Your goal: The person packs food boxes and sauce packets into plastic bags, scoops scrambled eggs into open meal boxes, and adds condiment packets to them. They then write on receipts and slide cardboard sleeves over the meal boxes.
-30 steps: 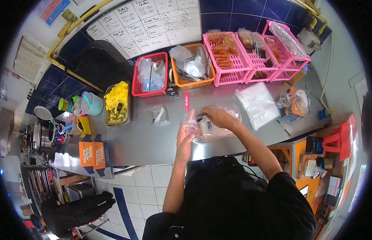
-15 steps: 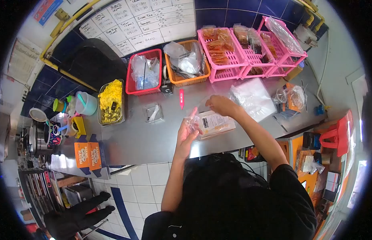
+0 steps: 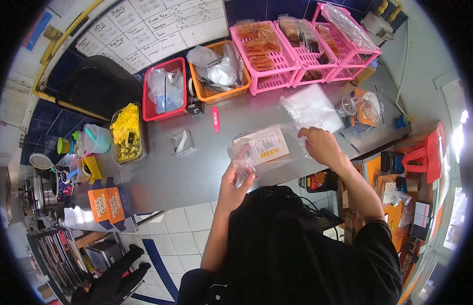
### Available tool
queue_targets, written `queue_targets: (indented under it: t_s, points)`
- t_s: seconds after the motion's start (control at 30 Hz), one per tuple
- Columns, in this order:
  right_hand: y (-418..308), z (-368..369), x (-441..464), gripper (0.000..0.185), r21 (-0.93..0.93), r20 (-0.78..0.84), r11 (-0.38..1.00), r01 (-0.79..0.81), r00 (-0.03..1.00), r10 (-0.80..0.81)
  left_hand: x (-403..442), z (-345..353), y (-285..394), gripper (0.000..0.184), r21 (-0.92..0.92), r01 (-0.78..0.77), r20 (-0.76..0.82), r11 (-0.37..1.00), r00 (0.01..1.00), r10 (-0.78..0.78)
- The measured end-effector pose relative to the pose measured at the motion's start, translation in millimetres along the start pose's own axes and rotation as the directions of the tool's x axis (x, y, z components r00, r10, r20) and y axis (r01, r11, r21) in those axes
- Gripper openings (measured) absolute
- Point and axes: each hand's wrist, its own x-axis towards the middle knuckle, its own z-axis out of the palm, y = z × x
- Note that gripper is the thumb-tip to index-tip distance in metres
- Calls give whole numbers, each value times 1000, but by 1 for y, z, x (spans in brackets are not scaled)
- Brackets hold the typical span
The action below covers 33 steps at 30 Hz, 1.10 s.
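A clear plastic bag [image 3: 293, 146] is stretched between my two hands above the steel worktop. My left hand [image 3: 233, 189] grips its bunched left end between thumb and fingers. On the bag's right side, my right hand [image 3: 323, 147] pinches the edge with bent fingers. Under or inside the film, I cannot tell which, a cream paper packet [image 3: 262, 146] with a printed label and orange lettering lies flat. Just beyond my right hand rests a stack of clear plastic bags [image 3: 311, 108].
Along the back stand a red basket [image 3: 181, 104], an orange basket [image 3: 242, 91] and pink racks [image 3: 297, 84] of sachets. A pink marker [image 3: 215, 120], a small clear box [image 3: 182, 143] and a tray of yellow food [image 3: 125, 124] are left of my hands. Orange cartons [image 3: 106, 204] sit farther left.
My right hand has moved right and toward me, drawing the plastic bag out wide over the packet. My left hand keeps its hold. The whole view has shifted slightly.
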Motion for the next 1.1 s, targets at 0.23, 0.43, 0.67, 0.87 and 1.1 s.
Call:
queue_targets:
  t_s: [0.23,0.43,0.67,0.87,1.1]
  points:
    - [-62,-28,5,35,977,-199,35,211,957,-210,46,4,71,34,351,-58,10,935,998,58]
    - [-98,-24,16,24,700,-455,502,508,859,-234,60,4,89,61,724,-228,187,650,973,133]
    - [-117,-23,-13,23,568,-422,633,526,846,-325,65,28,-60,97,620,-301,-56,725,904,423]
    - [-110,0,-52,59,467,-110,702,538,823,-557,68,36,-82,29,801,-91,-210,592,883,420]
    - [-25,100,49,120,528,-251,678,512,857,-451,102,35,-154,32,564,-301,-281,769,805,522]
